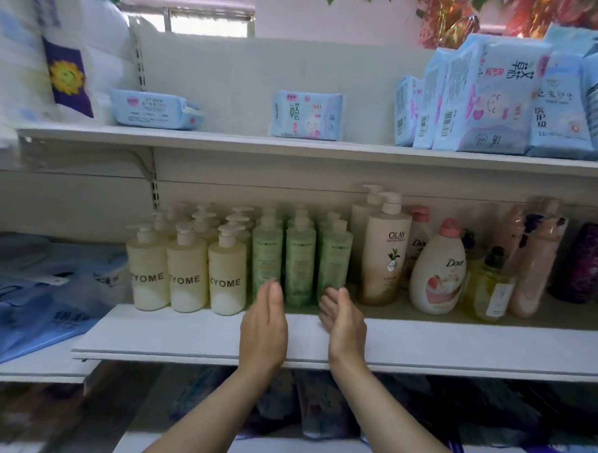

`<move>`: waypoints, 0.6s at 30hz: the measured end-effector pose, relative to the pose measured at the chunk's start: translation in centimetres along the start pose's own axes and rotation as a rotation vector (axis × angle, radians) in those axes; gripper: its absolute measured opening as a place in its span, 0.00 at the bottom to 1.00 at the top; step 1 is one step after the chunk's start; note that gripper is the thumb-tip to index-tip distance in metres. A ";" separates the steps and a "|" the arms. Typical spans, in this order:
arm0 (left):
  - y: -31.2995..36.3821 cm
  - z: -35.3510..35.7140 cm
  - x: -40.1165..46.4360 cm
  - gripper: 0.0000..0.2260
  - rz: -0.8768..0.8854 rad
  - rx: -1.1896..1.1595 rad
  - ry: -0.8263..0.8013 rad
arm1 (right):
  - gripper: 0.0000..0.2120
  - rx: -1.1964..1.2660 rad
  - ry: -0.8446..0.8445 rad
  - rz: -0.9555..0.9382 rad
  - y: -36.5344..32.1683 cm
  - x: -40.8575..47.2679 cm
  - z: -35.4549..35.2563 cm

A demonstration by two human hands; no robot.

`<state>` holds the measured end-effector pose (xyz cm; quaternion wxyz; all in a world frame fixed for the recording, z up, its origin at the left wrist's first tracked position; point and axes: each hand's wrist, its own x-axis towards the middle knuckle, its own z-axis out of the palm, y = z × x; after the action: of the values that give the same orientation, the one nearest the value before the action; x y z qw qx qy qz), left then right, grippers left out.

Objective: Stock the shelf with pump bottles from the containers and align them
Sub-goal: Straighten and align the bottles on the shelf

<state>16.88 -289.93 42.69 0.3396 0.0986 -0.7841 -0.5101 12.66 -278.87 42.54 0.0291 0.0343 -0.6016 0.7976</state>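
Left of the green bottles [300, 260], blue bags [41, 294] lie on a lower side shelf, then cream bottles [188, 266] marked ZYOME stand in 3 rows running back, touching the green ones. The green bottles are translucent pump bottles with pale labels, in 3 rows front to back, upright near the front of the white shelf [183, 334]. In front of them the left hand [264, 327] and right hand [343, 326] reach over the shelf edge, palms facing each other, fingers straight and together, holding nothing; their fingertips are at the base of the front green bottles, though contact cannot be told. Right of the green bottles stand an Olay bottle [385, 250], a Dove bottle [438, 270] and blurred pink and purple bottles. Above the green bottles, an upper shelf [226, 142] carries blue packs [306, 115] before a pale wall.
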 end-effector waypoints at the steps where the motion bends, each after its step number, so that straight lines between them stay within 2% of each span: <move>1: -0.5 -0.9 0.3 0.34 0.023 0.050 0.013 | 0.24 0.000 -0.010 0.010 0.0 -0.4 0.9; 6: -2.2 -2.2 1.1 0.36 0.004 0.140 -0.001 | 0.26 -0.016 -0.085 0.048 0.6 -0.9 3.7; 11: -2.6 -1.8 1.5 0.32 -0.015 0.205 -0.075 | 0.24 -0.126 -0.068 0.062 1.1 -0.5 4.0; 16: -2.7 -1.8 1.8 0.30 -0.012 0.212 -0.089 | 0.16 -0.201 -0.074 0.034 0.9 -0.4 4.7; 18: -2.6 -2.2 1.7 0.27 -0.040 0.141 -0.079 | 0.21 -0.227 -0.057 0.033 0.9 -0.7 4.9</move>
<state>16.49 -293.60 41.79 0.2903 0.1176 -0.8287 -0.4638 13.38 -283.84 42.95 0.0025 0.0434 -0.6890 0.7234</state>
